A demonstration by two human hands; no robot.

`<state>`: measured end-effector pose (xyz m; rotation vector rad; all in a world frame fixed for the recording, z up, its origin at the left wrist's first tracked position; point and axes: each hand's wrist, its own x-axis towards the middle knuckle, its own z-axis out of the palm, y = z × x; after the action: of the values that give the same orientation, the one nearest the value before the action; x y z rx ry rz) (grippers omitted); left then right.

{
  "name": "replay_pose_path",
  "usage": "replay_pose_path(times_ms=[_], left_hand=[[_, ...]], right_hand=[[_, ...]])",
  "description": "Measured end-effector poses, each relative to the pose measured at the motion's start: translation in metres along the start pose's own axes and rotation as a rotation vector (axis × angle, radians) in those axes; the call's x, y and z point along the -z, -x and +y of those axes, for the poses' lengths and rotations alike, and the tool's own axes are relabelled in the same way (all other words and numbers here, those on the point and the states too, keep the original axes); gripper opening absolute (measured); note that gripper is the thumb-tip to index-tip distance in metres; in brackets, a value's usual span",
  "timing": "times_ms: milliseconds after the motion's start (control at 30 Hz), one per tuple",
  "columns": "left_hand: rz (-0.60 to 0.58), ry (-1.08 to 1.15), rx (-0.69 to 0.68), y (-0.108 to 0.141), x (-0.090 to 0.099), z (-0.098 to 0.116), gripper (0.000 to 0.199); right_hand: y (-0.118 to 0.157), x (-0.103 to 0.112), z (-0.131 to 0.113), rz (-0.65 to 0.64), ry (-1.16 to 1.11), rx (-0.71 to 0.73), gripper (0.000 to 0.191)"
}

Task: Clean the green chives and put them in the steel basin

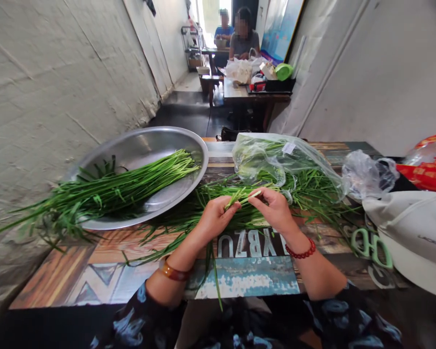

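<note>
My left hand (218, 213) is closed round a small bunch of garlic chives (236, 197), whose pale ends point up and right while long leaves trail below the wrist. Between the thumb and fingertips of my right hand (274, 206) is the pale end of a chive stalk (255, 194). Under both hands lies a loose heap of chives (210, 196) on the table. To the left, a wide steel basin (167, 198) holds a big bundle of chives (138, 182), its leafy ends hanging over the rim. Behind my right hand, a clear plastic bag (301, 155) partly covers more chives.
A patterned wooden table (131, 257) is in front of me. At the right are green-handled scissors (372, 247), a pale cap (414, 232), a crumpled plastic bag (366, 172) and a red package (428, 169). Two people sit at tables farther back. White walls stand on both sides.
</note>
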<state>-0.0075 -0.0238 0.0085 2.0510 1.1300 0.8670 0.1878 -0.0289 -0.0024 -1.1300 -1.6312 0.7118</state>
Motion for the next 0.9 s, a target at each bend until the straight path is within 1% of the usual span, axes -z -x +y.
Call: replay_pose_path(times_ms=[200,300,333,400,500,567,700,900], left_hand=[[-0.005,-0.011,-0.01,0.001,0.0,0.001,0.04],[0.007,-0.014,-0.004,0.0,0.001,0.001,0.041],[0.012,-0.017,0.001,0.0,0.001,0.001,0.041],[0.02,-0.026,0.004,0.0,0.002,0.0,0.04],[0.004,-0.036,-0.024,0.002,0.001,0.0,0.037],[-0.013,-0.034,-0.047,0.003,-0.001,0.0,0.035],[-0.017,-0.031,-0.051,0.004,-0.002,0.001,0.034],[-0.067,0.04,-0.073,0.005,-0.001,0.007,0.034]], right_hand=[[-0.004,0.013,0.001,-0.049,0.268,0.267,0.016],[-0.006,0.022,0.003,-0.068,0.408,0.346,0.017],[-0.006,0.025,0.003,-0.058,0.443,0.351,0.018],[-0.007,0.029,0.003,0.01,0.452,0.321,0.02],[-0.005,0.032,-0.001,0.1,0.358,0.212,0.02],[-0.003,0.03,-0.005,0.095,0.318,0.17,0.017],[0.001,0.025,-0.009,0.077,0.294,0.18,0.013],[0.004,0.021,-0.008,0.091,0.238,0.174,0.011]])
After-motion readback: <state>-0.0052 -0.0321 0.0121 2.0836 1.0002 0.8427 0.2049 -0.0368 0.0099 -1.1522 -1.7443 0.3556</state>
